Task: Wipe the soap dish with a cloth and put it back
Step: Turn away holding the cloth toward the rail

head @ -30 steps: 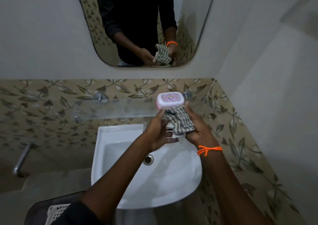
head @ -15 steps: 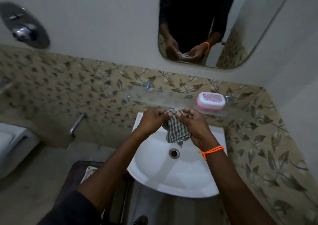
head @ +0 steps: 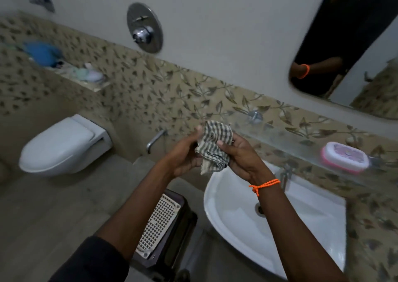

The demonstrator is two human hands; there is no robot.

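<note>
Head view shows the soap dish (head: 344, 160) set on the glass shelf (head: 286, 140), both the left hand (head: 185, 154) and right hand (head: 241, 154) gripping the checked cloth (head: 214, 145), so the task looks essentially finished.

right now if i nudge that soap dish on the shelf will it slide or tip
The soap dish looks low and wide, so it probably won't tip. The glass shelf looks smooth, so it would likely slide. It seems small and plastic, probably light.
</note>
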